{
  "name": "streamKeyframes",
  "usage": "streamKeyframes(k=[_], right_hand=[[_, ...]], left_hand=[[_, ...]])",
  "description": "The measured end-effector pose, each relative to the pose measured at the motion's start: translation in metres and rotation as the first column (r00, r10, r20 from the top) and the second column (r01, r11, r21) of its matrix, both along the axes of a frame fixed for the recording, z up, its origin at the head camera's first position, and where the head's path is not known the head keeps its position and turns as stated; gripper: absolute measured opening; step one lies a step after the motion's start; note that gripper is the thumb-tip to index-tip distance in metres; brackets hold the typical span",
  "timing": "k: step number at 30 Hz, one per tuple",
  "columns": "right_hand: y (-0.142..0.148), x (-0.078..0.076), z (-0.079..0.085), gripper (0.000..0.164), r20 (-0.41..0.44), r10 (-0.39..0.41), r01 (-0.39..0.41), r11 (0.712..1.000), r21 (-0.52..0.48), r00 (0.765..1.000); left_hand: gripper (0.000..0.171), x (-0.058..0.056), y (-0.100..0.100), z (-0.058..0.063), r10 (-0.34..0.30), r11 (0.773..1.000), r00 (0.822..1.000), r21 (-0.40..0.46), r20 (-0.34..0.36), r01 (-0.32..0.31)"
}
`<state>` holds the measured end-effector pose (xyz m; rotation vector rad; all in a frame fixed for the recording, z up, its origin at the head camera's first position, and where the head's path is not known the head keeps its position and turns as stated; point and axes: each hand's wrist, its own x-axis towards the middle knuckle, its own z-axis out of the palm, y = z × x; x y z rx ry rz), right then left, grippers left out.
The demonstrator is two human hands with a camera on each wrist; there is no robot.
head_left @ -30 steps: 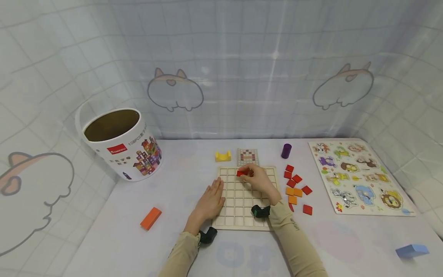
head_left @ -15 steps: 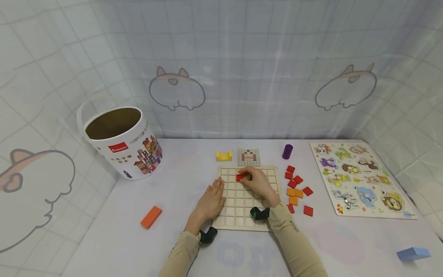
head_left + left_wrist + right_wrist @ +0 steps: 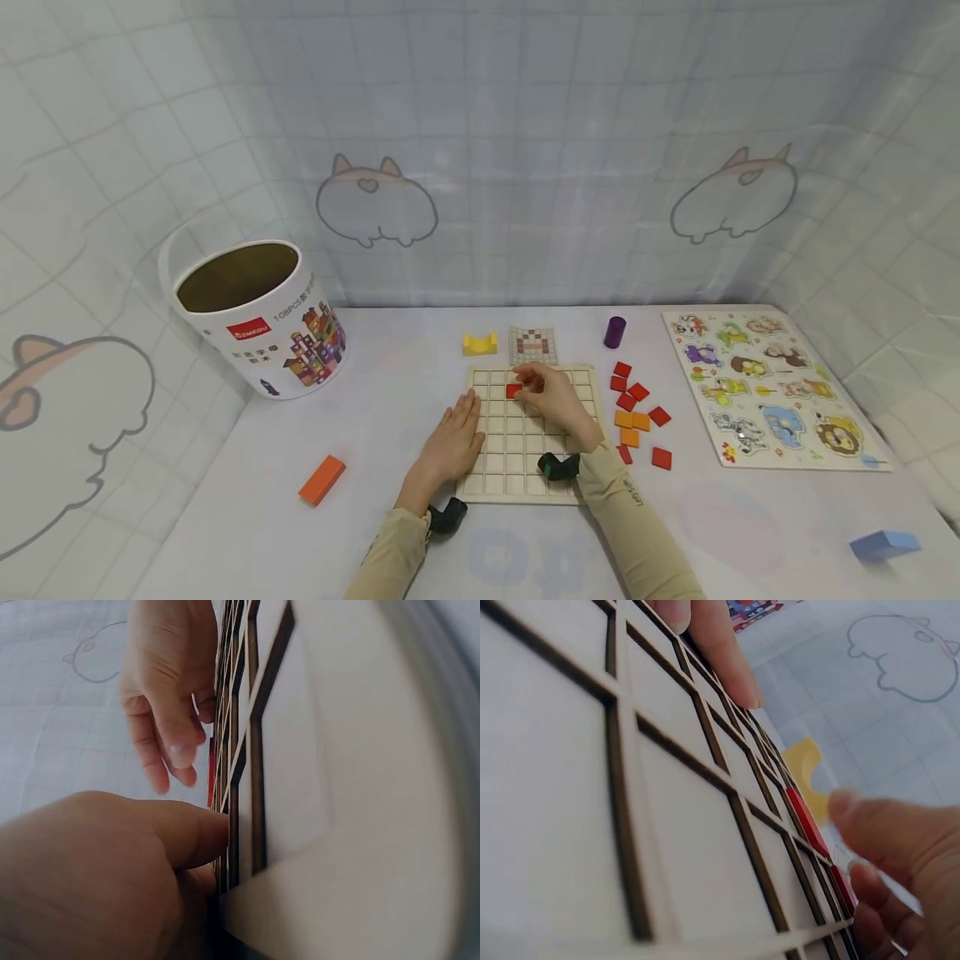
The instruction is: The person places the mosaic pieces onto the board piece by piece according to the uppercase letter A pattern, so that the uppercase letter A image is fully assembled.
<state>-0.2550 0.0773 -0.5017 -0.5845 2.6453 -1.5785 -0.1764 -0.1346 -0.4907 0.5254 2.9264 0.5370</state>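
Note:
A red square tile [image 3: 513, 391] lies in a cell near the far side of the wooden grid board [image 3: 517, 485]. My right hand [image 3: 555, 398] is over the board just right of that tile, thumb and fingers apart. In the right wrist view, the thumb is slightly off the red tile [image 3: 807, 821], and a second red tile [image 3: 843, 889] shows partly behind the fingers. The left wrist view shows nothing between the right hand's [image 3: 169, 690] fingers. My left hand [image 3: 452, 443] rests on the board's left edge with straight fingers, its thumb [image 3: 202, 836] against the grid.
Several red tiles [image 3: 662, 458] and orange tiles [image 3: 629, 437] lie right of the board. Behind it are a pattern card [image 3: 533, 345], a yellow block [image 3: 480, 344] and a purple cylinder [image 3: 614, 332]. A bucket [image 3: 300, 333], orange block [image 3: 322, 480], animal puzzle [image 3: 780, 387] and blue block [image 3: 885, 546] stand farther out.
The right hand has brought the pinched red tile slightly toward me into a cell. Its fingers have since parted from it. The left hand stays in place; the head view shifts slightly.

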Motion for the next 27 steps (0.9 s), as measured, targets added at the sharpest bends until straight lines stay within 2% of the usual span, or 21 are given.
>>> streamKeyframes(k=[6,15,23,27], right_hand=[[0.010,0.001,0.004,0.036,0.012,-0.044,0.045,0.997,-0.068,0.999],[0.046,-0.002,0.014,0.036,0.014,-0.159,0.160,0.978,-0.135,0.987],[0.089,-0.004,0.017,0.038,0.018,-0.299,0.298,0.941,-0.160,0.954],[0.109,-0.003,0.012,0.035,0.042,-0.401,0.403,0.906,-0.130,0.915]], left_hand=[[0.060,0.002,-0.001,-0.001,-0.002,1.000,1.000,0.008,-0.004,0.002],[0.058,0.003,-0.001,0.001,-0.005,1.000,1.000,0.005,-0.003,0.005],[0.058,0.002,-0.001,0.001,-0.013,0.999,1.000,0.034,-0.022,0.014],[0.059,0.002,-0.002,-0.001,-0.020,0.999,0.999,0.040,-0.029,0.021]])
